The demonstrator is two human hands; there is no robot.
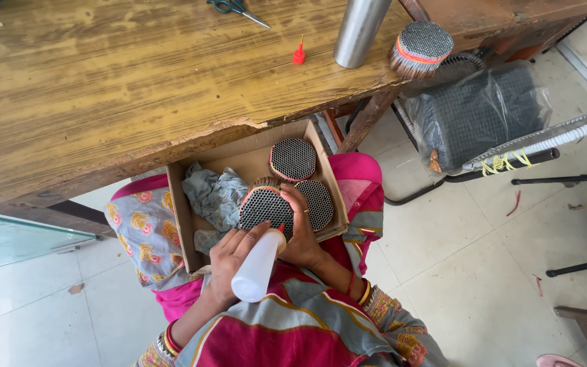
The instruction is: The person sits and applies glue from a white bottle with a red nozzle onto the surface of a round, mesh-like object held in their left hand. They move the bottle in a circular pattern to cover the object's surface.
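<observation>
Left hand (229, 261) grips a white squeeze bottle (258, 266), nozzle on the honeycomb-faced round bundle (264, 207) just above it. Right hand (302, 234) clasps that bundle inside a cardboard box (188, 224); two similar bundles beyond, none visibly finished.

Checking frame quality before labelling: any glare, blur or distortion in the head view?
Head view: soft daylight, sharp throughout; mild sheen on the wooden table and steel cylinder; wide-angle bending at edges; white squeeze bottle in left hand nearly overexposed.
</observation>
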